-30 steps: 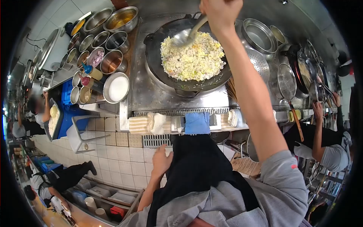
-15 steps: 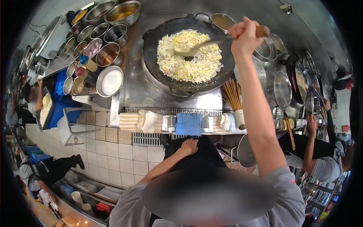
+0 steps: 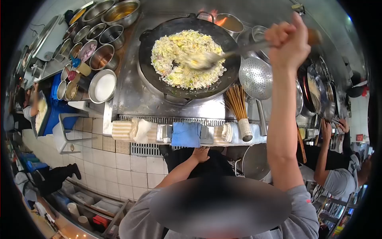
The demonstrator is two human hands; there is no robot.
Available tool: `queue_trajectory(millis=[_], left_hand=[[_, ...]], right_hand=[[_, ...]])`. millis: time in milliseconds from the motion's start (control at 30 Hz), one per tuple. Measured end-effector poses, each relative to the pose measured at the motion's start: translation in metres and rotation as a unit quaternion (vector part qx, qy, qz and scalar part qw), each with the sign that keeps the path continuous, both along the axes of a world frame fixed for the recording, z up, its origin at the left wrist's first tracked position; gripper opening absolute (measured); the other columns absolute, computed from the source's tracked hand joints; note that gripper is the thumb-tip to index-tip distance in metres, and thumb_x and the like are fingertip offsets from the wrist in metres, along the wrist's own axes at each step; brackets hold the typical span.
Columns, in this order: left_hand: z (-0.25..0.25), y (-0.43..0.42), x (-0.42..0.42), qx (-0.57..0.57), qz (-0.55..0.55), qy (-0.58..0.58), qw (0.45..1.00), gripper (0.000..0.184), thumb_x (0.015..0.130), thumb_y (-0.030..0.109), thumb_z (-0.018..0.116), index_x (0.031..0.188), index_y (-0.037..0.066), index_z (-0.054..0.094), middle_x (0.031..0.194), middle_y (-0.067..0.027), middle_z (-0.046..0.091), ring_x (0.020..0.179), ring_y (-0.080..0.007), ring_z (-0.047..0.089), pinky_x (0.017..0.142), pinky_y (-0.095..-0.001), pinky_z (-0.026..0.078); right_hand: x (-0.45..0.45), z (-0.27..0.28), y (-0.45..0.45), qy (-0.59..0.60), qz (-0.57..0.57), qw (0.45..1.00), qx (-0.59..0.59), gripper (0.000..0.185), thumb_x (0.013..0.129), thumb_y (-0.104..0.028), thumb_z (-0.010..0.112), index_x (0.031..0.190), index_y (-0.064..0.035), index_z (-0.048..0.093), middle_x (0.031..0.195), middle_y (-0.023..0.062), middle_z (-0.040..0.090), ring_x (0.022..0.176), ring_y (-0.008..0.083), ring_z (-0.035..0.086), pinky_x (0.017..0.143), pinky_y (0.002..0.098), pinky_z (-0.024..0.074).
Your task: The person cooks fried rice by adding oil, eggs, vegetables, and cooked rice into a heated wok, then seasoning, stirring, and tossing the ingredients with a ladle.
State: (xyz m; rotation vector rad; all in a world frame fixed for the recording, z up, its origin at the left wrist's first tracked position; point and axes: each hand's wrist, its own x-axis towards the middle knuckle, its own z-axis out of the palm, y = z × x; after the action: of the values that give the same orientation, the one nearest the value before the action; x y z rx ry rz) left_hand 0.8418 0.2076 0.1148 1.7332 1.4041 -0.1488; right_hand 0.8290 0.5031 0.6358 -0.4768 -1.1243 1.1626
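Observation:
My right hand is raised to the right of the wok and closed round the handle of a long metal ladle. A blurred wooden handle end sticks out past my fist. The ladle's head, smeared by motion, is in the pale yellow fried rice, which has green bits in it. The rice lies spread in a large black wok on the stove. My left hand lies flat against my dark apron at the counter's front edge, just below a folded blue cloth. It holds nothing visible.
Flames show behind the wok. A perforated strainer and a bamboo brush lie to its right. Metal bowls, one with white grains, crowd the left. A co-worker stands at right; other people are at left.
My right hand has moved right and drawn the ladle's head right through the rice. The view has shifted, uncovering the strainer and flames. My left hand now reaches the counter edge.

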Motion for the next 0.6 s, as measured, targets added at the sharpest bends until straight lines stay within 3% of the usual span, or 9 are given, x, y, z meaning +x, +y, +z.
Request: queue_trajectory(millis=[33, 100, 200, 300, 333, 433, 500, 600], left_hand=[[0.001, 0.002, -0.001, 0.0, -0.003, 0.008, 1.0, 0.082, 0.088, 0.045, 0.054, 0.152, 0.008, 0.018, 0.156, -0.0179, 0.022, 0.146, -0.033, 0.017, 0.117, -0.0512, 0.005], [0.002, 0.0, 0.003, -0.003, -0.013, 0.023, 1.0, 0.081, 0.089, 0.044, 0.053, 0.152, 0.008, 0.018, 0.157, -0.0165, 0.021, 0.146, -0.0323, 0.017, 0.118, -0.0508, 0.005], [0.004, 0.005, 0.005, -0.046, -0.028, 0.038, 0.998, 0.079, 0.09, 0.042, 0.051, 0.152, 0.008, 0.017, 0.158, -0.0148, 0.02, 0.146, -0.0315, 0.016, 0.118, -0.0513, 0.003], [0.014, 0.009, 0.006, -0.023, -0.03, 0.054, 0.998, 0.076, 0.091, 0.038, 0.05, 0.152, 0.007, 0.018, 0.158, -0.0143, 0.02, 0.146, -0.031, 0.016, 0.117, -0.0518, 0.004], [0.021, 0.009, 0.004, -0.026, -0.021, 0.049, 0.998, 0.074, 0.091, 0.034, 0.049, 0.152, 0.006, 0.018, 0.158, -0.0138, 0.019, 0.147, -0.0302, 0.015, 0.118, -0.0516, 0.004], [0.019, 0.008, 0.005, -0.039, -0.011, 0.039, 0.998, 0.072, 0.091, 0.03, 0.046, 0.152, 0.007, 0.017, 0.159, -0.0135, 0.017, 0.147, -0.0299, 0.013, 0.118, -0.0505, 0.003], [0.0, 0.01, 0.01, -0.048, -0.018, 0.038, 0.998, 0.08, 0.089, 0.037, 0.054, 0.152, 0.006, 0.015, 0.159, -0.0155, 0.014, 0.147, -0.0329, 0.01, 0.118, -0.0514, 0.003], [-0.007, 0.013, 0.012, -0.017, -0.018, 0.056, 0.998, 0.083, 0.087, 0.037, 0.057, 0.152, 0.005, 0.016, 0.158, -0.0171, 0.014, 0.147, -0.0359, 0.01, 0.117, -0.0533, 0.002]], right_hand=[[0.003, 0.001, -0.01, -0.026, -0.056, 0.997, 0.04, 0.047, 0.091, -0.025, 0.055, 0.051, -0.0129, 0.034, 0.045, 0.0001, 0.029, 0.039, 0.014, 0.026, 0.046, 0.0315, 0.0268], [-0.006, -0.028, 0.003, 0.002, -0.035, 0.995, 0.095, 0.041, 0.087, -0.015, 0.062, 0.054, -0.0086, 0.039, 0.044, 0.003, 0.042, 0.036, 0.0127, 0.04, 0.04, 0.0293, 0.0341], [-0.024, -0.032, 0.016, -0.004, 0.034, 0.996, 0.082, 0.034, 0.087, -0.014, 0.061, 0.059, -0.0096, 0.042, 0.044, 0.0029, 0.041, 0.035, 0.0136, 0.04, 0.041, 0.0292, 0.034], [0.0, -0.003, -0.003, 0.021, 0.066, 0.997, -0.017, 0.036, 0.089, -0.016, 0.059, 0.059, -0.0115, 0.039, 0.05, 0.0023, 0.038, 0.043, 0.0136, 0.032, 0.05, 0.0327, 0.0333], [0.005, -0.005, -0.016, 0.008, 0.059, 0.998, 0.032, 0.036, 0.088, -0.012, 0.06, 0.059, -0.011, 0.039, 0.049, 0.0024, 0.038, 0.042, 0.0131, 0.031, 0.049, 0.0332, 0.0345], [-0.033, -0.034, -0.026, 0.017, -0.052, 0.998, 0.035, 0.035, 0.089, -0.013, 0.059, 0.059, -0.0102, 0.04, 0.049, 0.0019, 0.037, 0.042, 0.0133, 0.032, 0.048, 0.0335, 0.0342], [-0.037, -0.041, -0.009, 0.01, 0.063, 0.998, 0.026, 0.034, 0.089, -0.015, 0.059, 0.061, -0.0086, 0.041, 0.048, 0.002, 0.036, 0.042, 0.0148, 0.033, 0.047, 0.0355, 0.0343], [-0.013, -0.012, -0.011, 0.035, 0.09, 0.995, 0.019, 0.037, 0.088, -0.017, 0.061, 0.058, -0.0105, 0.04, 0.046, 0.002, 0.04, 0.038, 0.0115, 0.038, 0.041, 0.0288, 0.0326]])
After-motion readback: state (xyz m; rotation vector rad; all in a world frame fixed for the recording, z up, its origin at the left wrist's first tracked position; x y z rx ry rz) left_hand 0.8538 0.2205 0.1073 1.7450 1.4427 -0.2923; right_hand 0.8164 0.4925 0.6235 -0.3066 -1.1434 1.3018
